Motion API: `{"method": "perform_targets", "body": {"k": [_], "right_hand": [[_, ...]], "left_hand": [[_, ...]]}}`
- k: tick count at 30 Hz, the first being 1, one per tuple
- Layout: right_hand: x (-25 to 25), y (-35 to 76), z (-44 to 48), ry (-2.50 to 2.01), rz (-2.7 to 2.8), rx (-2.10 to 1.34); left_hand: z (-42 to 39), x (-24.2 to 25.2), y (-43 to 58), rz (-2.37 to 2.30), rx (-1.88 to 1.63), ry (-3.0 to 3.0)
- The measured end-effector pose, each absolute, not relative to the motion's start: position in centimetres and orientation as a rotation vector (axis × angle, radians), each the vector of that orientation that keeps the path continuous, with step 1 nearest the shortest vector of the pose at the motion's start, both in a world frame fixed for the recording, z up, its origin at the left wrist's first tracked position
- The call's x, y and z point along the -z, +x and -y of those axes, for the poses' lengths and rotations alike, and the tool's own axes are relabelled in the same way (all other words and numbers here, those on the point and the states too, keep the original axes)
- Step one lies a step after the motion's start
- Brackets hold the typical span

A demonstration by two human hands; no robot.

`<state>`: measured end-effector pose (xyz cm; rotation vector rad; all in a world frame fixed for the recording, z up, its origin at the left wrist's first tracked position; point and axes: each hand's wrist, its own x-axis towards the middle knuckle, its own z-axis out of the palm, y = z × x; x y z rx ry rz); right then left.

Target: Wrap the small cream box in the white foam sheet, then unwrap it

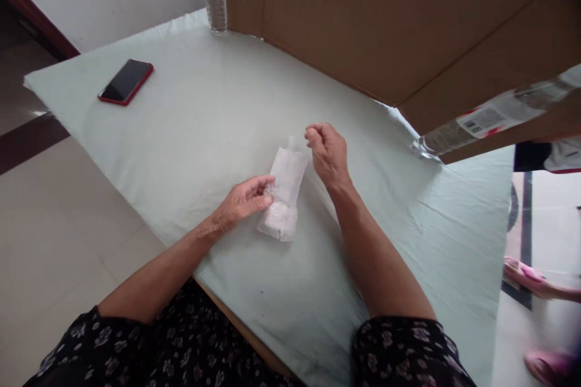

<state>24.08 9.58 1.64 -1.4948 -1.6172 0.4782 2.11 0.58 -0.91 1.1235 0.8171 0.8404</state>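
Black cloth with pale flowers covers the wearer's upper arms, 2 sleeves (403,347) at the lower edge. Beyond them, 1 whitish, translucent packet (287,188) lies on the pale green tablecloth (204,103), between the 2 hands. At its left edge is the left hand (240,199), thumb and forefinger parted by a small gap; the thumb tip rests on the packet, without a visible firm grip. Just off the packet's upper right corner, the right hand (327,157) is raised with fingers curled in towards the thumb; whether they pinch anything, I cannot tell.

Farther out are 1 phone (126,81) in a red case, well to the left, and 1 clear bottle (490,118) to the right, before 1 brown cardboard panel (331,18). Another bottle, making 2, stands by the panel's far left edge. Past the table's right side, 2 pink shoes (531,272) show on the floor.
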Motion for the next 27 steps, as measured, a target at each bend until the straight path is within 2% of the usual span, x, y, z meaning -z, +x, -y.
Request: {"method": "perform_targets", "body": {"k": [3,8,12,20,27], "right_hand": [[-3.0,24.1,-5.4,-1.529,1.623,-0.451],[-3.1,22.4,-0.7,-1.717,2.003,-0.324],[-1.8,23.1,-1.4,-1.800,2.063,-0.220],[-3.4,24.4,-0.7,-1.721,1.977,-0.364],[-3.4,21.7,0.0,-1.714,2.062,-0.169]], "left_hand": [[-0.6,1.0,2.1,-0.788,-0.861,1.077],[-0.4,1.3,2.1,-0.783,-0.897,1.067],[-0.6,1.5,2.0,-0.807,-0.970,1.052],[-0.8,1.3,2.0,-0.880,-1.033,1.060],[-0.5,1.2,1.8,-0.785,-1.038,1.102]]}}
